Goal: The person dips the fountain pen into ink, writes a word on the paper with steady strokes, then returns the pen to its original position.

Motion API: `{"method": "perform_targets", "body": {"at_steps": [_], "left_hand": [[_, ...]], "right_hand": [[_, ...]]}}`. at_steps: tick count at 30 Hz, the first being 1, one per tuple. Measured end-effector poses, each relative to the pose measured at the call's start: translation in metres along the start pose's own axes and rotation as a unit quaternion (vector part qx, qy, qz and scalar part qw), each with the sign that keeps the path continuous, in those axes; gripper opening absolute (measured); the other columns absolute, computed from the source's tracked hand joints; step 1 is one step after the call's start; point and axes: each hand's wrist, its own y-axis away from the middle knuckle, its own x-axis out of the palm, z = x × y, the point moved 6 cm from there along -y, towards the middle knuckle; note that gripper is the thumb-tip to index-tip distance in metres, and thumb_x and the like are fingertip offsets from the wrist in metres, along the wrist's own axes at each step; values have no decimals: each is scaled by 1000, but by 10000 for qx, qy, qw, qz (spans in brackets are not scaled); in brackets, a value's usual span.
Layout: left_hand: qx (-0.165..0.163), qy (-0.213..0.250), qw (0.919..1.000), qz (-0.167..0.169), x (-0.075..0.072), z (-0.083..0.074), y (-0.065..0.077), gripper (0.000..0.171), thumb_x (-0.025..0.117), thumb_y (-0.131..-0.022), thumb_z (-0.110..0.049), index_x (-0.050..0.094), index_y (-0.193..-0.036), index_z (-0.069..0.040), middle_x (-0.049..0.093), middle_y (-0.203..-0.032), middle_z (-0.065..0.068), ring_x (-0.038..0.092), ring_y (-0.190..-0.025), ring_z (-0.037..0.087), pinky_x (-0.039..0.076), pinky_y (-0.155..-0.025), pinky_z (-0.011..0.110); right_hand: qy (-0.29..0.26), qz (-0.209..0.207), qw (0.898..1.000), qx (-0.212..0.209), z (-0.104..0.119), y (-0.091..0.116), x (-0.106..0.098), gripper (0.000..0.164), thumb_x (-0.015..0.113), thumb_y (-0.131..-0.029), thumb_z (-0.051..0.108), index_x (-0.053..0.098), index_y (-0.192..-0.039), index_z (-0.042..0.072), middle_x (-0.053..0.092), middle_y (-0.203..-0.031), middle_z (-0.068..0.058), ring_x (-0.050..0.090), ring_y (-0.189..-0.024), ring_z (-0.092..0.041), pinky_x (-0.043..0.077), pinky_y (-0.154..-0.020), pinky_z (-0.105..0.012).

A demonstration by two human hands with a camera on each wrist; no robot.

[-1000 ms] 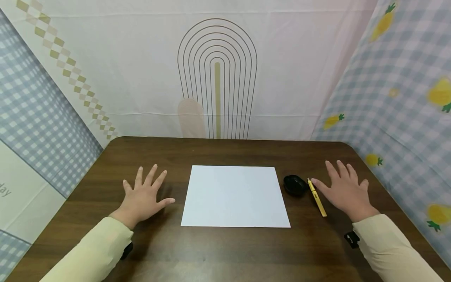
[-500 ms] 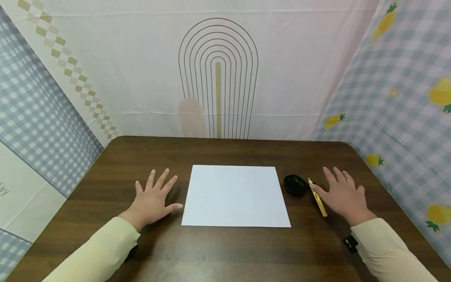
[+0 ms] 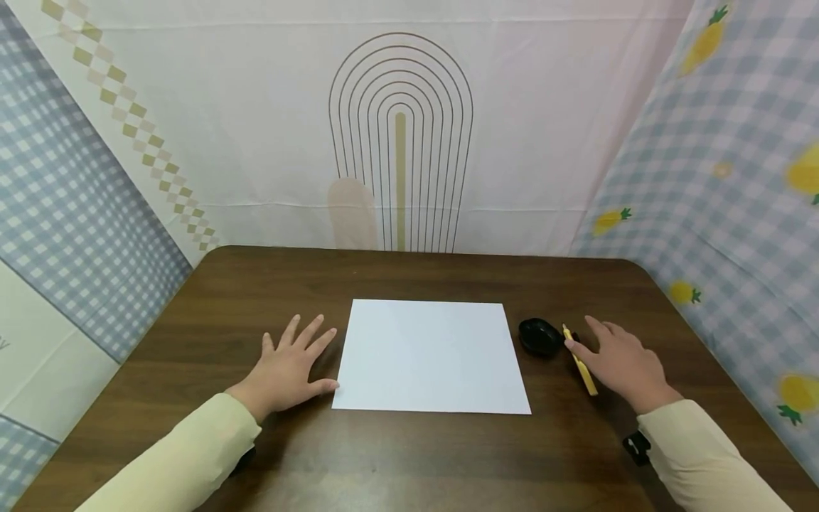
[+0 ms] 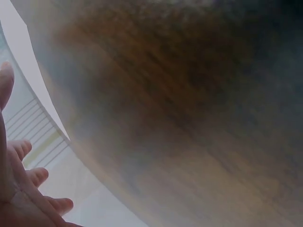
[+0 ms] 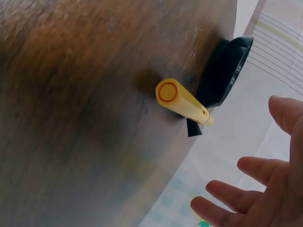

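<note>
A blank white sheet of paper (image 3: 431,355) lies flat on the table. My left hand (image 3: 284,373) is spread wide at its left side, thumb tip at the paper's edge; whether it touches cannot be told. On the right, a small black dish (image 3: 540,338) stands beside a slanting yellow pen (image 3: 584,373). My right hand (image 3: 623,366) hovers next to the pen, its thumb tip overlapping the pen in the head view. In the right wrist view, a gap shows between the fingers (image 5: 232,196) and the pen (image 5: 182,104), whose far end lies by a black piece (image 5: 193,128).
The brown wooden table (image 3: 409,462) has rounded far corners. A white cloth (image 3: 269,107) with printed arches hangs behind it, and a blue checked cloth (image 3: 736,213) with yellow fruit prints hangs at the right.
My left hand has moved right and nearer to me, up to the paper's edge. The right hand has come lower and nearer to the pen, its fingers drawn closer together.
</note>
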Motion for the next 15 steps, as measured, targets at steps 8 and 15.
{"method": "perform_targets", "body": {"at_steps": [8, 15], "left_hand": [[249, 184, 9991, 286, 9, -5, -5, 84, 67, -84, -55, 36, -151, -16, 22, -159, 12, 16, -143, 47, 18, -95, 80], [404, 482, 9965, 556, 12, -12, -8, 80, 67, -85, -53, 37, -150, -17, 24, -159, 11, 17, -143, 45, 18, -97, 79]], "right_hand": [[-262, 251, 9993, 41, -1, -1, 4, 93, 36, -95, 67, 28, -146, -10, 32, -140, -42, 35, -123, -60, 39, -87, -69], [-419, 258, 9987, 104, -4, -1, 7, 90, 37, -96, 64, 31, -144, -11, 34, -139, -42, 37, -123, -59, 39, -89, -68]]}}
